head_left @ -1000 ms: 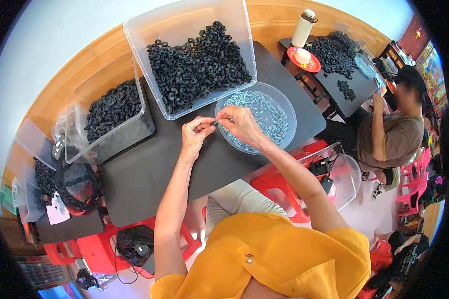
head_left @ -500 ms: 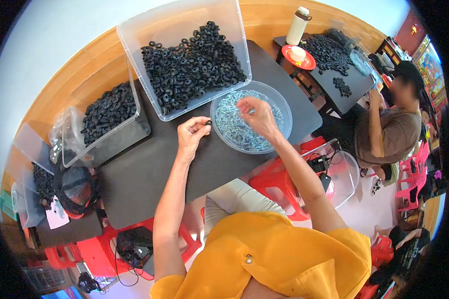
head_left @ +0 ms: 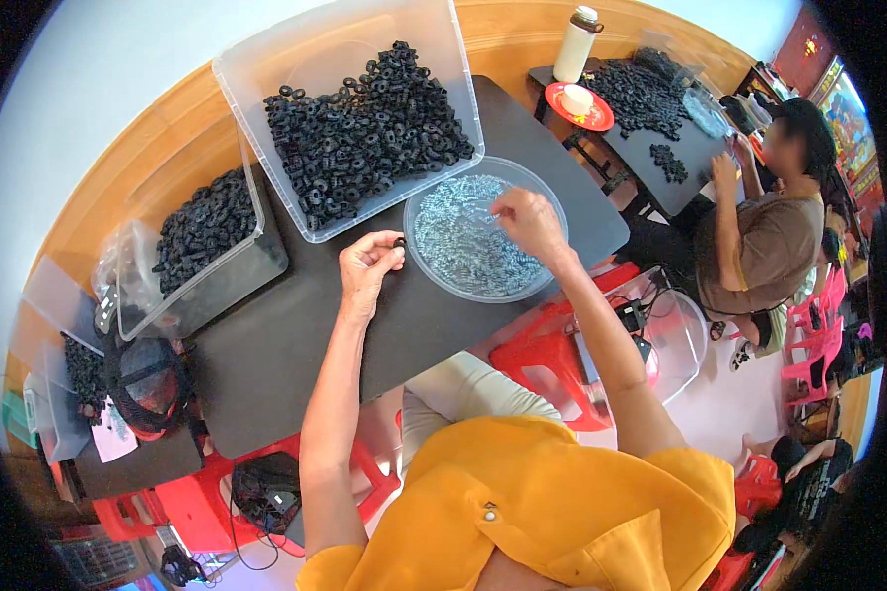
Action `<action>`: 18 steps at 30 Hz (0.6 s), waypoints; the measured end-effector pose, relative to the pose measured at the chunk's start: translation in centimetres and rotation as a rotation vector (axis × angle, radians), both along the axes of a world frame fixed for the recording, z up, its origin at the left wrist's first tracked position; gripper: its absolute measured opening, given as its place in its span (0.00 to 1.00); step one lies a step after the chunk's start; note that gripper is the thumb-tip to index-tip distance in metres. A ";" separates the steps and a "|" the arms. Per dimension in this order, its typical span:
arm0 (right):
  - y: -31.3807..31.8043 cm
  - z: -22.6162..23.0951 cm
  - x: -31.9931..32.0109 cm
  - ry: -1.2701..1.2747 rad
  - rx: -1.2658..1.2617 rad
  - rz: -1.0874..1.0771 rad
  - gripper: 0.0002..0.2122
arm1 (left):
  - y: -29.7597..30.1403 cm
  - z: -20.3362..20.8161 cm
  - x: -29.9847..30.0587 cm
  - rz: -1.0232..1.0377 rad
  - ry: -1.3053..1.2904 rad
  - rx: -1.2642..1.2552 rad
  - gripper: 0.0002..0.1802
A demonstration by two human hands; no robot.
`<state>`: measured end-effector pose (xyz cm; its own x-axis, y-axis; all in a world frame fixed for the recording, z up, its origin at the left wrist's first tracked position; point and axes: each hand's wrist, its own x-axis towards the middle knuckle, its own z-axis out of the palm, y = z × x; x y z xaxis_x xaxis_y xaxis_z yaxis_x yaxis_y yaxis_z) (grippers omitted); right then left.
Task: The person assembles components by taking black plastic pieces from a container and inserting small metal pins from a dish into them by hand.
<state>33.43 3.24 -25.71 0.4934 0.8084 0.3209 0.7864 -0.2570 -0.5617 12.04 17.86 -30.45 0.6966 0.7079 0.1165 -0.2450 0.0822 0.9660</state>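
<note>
My left hand [head_left: 367, 271] pinches a small black ring-shaped part [head_left: 400, 243] between thumb and fingertips, just left of a round clear tub [head_left: 442, 287]. Small shiny, silvery-blue pieces [head_left: 463, 246] cover the tub's bottom. Above them is my right hand [head_left: 532, 225], its fingertips drawn together; anything between them is too small to make out. Beyond my hands a large translucent bin [head_left: 340, 229] is tilted toward me, with a heap of black ring-shaped parts [head_left: 365, 138] in it.
A second clear bin [head_left: 202, 303] of black parts stands on the dark table [head_left: 296, 364] at left. Red stools [head_left: 552, 360] are below the table's edge. At right, a person [head_left: 764, 236] sits by another table holding black parts, a red plate [head_left: 583, 115] and a bottle [head_left: 576, 49].
My right hand has moved slightly right over the tub and its fingers have drawn closer together. The left hand keeps the black part. The whole view has shifted a little.
</note>
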 end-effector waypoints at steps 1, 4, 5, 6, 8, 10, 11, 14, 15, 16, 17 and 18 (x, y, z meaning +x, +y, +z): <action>0.1 -0.3 -0.2 -0.026 -0.074 0.036 0.05 | 0.0 0.0 0.0 -0.002 0.001 0.002 0.11; 0.7 -1.6 -1.1 -0.033 -0.119 0.031 0.05 | -0.2 0.3 0.0 -0.014 -0.017 -0.017 0.11; 1.0 -2.0 -1.2 -0.097 -0.133 0.021 0.05 | -0.2 0.3 0.0 -0.013 -0.016 -0.016 0.11; 1.4 -2.1 -1.4 -0.170 -0.160 0.037 0.04 | -0.2 0.2 0.0 -0.012 -0.017 -0.020 0.11; 1.8 -1.9 -1.7 -0.257 -0.225 0.068 0.04 | -0.1 0.1 0.0 -0.010 -0.018 -0.023 0.11; 2.1 -1.7 -2.1 -0.347 -0.293 0.100 0.04 | -0.1 0.1 0.0 -0.012 -0.009 -0.016 0.11; 2.1 -1.6 -2.4 -0.383 -0.281 0.127 0.04 | 0.0 0.1 -0.1 -0.010 -0.011 -0.017 0.11; 2.1 -1.5 -2.8 -0.398 -0.261 0.155 0.04 | -0.1 0.2 -0.1 0.001 0.014 -0.018 0.10; 2.1 -1.4 -2.8 -0.375 -0.254 0.151 0.04 | 0.0 0.2 0.0 -0.009 0.013 -0.012 0.10; 2.0 -1.5 -2.7 -0.377 -0.254 0.152 0.04 | 0.0 0.3 0.0 -0.019 0.012 -0.006 0.10; 1.9 -1.6 -2.6 -0.348 -0.233 0.164 0.04 | -0.1 0.3 0.0 -0.018 0.010 -0.006 0.10; 1.9 -1.6 -2.5 -0.318 -0.211 0.177 0.04 | -0.1 0.3 0.0 -0.015 0.014 -0.010 0.10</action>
